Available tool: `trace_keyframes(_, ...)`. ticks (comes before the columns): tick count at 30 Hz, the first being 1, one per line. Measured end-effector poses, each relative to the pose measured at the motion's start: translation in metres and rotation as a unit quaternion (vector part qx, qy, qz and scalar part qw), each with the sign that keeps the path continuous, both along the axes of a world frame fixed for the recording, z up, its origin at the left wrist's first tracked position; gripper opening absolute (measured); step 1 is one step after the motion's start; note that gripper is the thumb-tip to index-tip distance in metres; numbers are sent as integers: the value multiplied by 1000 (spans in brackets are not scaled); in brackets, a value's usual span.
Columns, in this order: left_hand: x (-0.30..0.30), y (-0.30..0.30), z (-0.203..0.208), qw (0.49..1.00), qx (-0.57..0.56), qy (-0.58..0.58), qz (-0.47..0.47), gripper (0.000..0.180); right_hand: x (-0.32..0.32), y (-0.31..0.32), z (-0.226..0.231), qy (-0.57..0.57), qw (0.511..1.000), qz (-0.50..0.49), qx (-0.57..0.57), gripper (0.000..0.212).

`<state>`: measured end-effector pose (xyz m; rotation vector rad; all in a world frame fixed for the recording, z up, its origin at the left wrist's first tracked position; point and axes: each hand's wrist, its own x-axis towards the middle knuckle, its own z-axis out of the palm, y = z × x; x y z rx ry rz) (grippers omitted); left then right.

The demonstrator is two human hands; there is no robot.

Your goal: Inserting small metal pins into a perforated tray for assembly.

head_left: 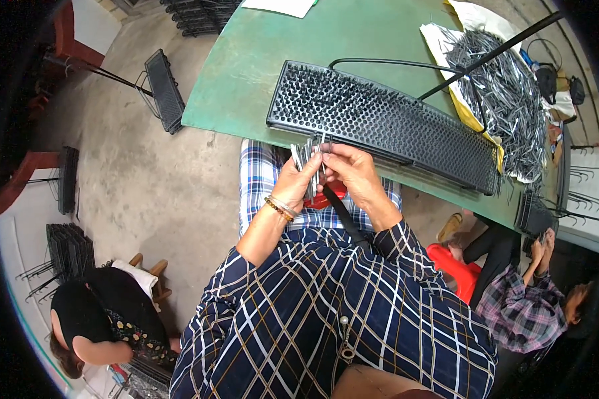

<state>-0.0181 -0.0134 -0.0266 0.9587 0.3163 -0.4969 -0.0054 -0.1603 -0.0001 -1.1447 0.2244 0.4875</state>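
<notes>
My left hand (290,184) is closed around a bunch of thin grey strips (304,157), which stick up past its fingers. Close beside it, my right hand (358,179) pinches at the same bunch; how many strips its fingers hold is hidden. Both hands are over my lap, right at the near edge of a long black tray-like panel (386,126). Rows of small upright black pegs or tubes cover that panel, and a bent black rod runs along its far side. It lies aslant on a green table (239,80).
At the right, an open sack (452,40) holds a heap of similar strips (506,100). A black bar (492,56) crosses above the table. One person (522,306) works at the right by a red stool (456,272); another person (106,319) bends at lower left. More black panels (164,92) stand around.
</notes>
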Motion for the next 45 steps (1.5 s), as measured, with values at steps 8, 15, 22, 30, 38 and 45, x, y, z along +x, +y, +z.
trace_keyframes(8, 2, 1, 12, 1000, 17, 23, 4, 19, 2, 4, 0, -43, 996, 8, -73, 21)
trace_keyframes(15, -1, 11, 11, 999, 16, 32, 1, 23, 6, 6, 24, -107, 989, 5, -100, 19)
trace_keyframes(22, -1, 34, 11, 993, -105, 45, 15, 24, 37, 1, 28, -265, 940, -85, -198, 40)
trace_keyframes(30, -14, 45, 22, 1000, -19, 0, -5, 27, 65, 1, 14, -422, 815, -87, -387, 31)
trace_keyframes(38, -19, 32, 29, 997, -57, 28, -36, 32, 70, 2, 6, -498, 709, -123, -484, 22)
trace_keyframes(45, -22, 23, 29, 997, -58, 26, -52, 32, 72, 4, 2, -512, 693, -136, -488, 16)
